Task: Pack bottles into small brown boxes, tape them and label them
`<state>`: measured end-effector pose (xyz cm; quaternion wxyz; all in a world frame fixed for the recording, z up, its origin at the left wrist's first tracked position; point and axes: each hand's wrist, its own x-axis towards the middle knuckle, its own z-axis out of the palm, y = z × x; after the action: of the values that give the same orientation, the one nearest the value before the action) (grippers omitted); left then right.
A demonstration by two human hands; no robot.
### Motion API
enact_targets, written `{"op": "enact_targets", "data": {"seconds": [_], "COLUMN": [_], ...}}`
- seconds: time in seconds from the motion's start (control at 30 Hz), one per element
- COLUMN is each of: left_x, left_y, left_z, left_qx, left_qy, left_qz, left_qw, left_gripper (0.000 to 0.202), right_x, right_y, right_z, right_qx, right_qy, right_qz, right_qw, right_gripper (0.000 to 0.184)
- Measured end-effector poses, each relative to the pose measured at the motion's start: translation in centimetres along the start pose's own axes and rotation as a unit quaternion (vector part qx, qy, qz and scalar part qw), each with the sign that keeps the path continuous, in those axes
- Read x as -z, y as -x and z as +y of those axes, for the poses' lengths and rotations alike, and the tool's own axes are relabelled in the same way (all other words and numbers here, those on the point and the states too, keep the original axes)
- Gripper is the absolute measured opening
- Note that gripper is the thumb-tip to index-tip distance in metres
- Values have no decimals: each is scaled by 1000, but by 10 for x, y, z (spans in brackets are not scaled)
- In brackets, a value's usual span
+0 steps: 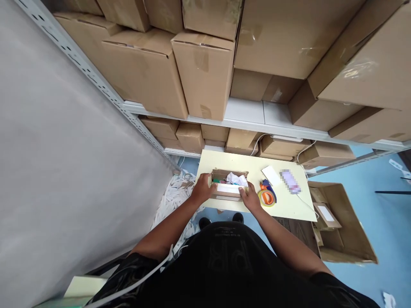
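A small open cardboard box (pixel 228 174) stands on a pale yellow table (pixel 285 205). Inside it lie a white flat item, crumpled white material and something green. My left hand (pixel 203 188) grips the box's left end, fingers curled round the edge. My right hand (pixel 249 197) holds the near right corner, fingers closed on the white item and the box flap. Both forearms reach down from my black shirt.
A tape dispenser (pixel 268 196) with orange core, a white card (pixel 271 175) and a blurred device (pixel 290 181) with a cable lie right of the box. An open carton (pixel 346 231) sits on the blue floor at right. Shelves of cartons (pixel 205 77) rise behind; paper strips (pixel 171 199) litter the floor left.
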<state>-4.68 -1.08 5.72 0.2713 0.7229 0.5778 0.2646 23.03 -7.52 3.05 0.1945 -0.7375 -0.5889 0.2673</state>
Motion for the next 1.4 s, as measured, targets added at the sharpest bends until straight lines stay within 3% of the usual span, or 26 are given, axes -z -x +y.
{"op": "enact_targets", "data": {"seconds": [0.07, 0.13, 0.2, 0.27, 0.37, 0.5, 0.6, 0.7, 0.83, 0.9, 1.0, 1.17, 1.3, 1.4], "left_x": [7, 2, -14, -34, -54, -55, -45, -32, -20, -20, -27, -45, -54, -55], "left_y": [-9, -18, -25, -31, -36, -39, -37, -35, -40, -41, -29, 2, 5, 6], "left_z": [20, 43, 63, 74, 75, 64, 63, 69, 72, 67, 53, 31, 21, 20], "left_qx": [-124, -263, -339, -325, -228, -140, -128, -157, -139, -118, -137, -163, -162, -154], "left_qy": [-67, -91, -97, -116, -153, -160, -158, -134, -88, -82, -72, -66, -73, -76], "left_qz": [-22, -113, -198, -240, -280, -327, -291, -214, -97, -103, -149, -128, -111, -111], "left_qw": [990, 954, 915, 908, 920, 921, 935, 955, 982, 984, 977, 976, 978, 979], "left_gripper": [38, 36, 41, 46, 50, 47, 41, 31, 50, 53, 33, 30, 32, 33], "right_x": [1, 2, 4, 6, 10, 11, 9, 8, 8, 8, 6, 8, 34, 59], "right_y": [-1, -1, 1, 3, 5, 2, -5, -11, -12, -10, -8, -6, -4, -8], "right_z": [0, 2, 4, 8, 11, 12, 11, 11, 12, 12, 8, 9, 47, 87], "right_qx": [6, 20, 37, 54, 65, 70, 70, 57, 48, 34, -10, -24, 25, -7], "right_qy": [15, 20, 19, 16, 10, 15, 15, 14, 13, 20, 41, 27, -1, 148], "right_qz": [-9, -21, -28, -36, -55, -55, -35, -33, -40, -42, -48, -59, -60, 6], "right_qw": [1000, 999, 999, 998, 996, 996, 997, 998, 998, 998, 998, 998, 998, 989], "right_gripper": [63, 60, 58, 55, 48, 42, 45, 51, 54, 55, 61, 70, 52, 46]}}
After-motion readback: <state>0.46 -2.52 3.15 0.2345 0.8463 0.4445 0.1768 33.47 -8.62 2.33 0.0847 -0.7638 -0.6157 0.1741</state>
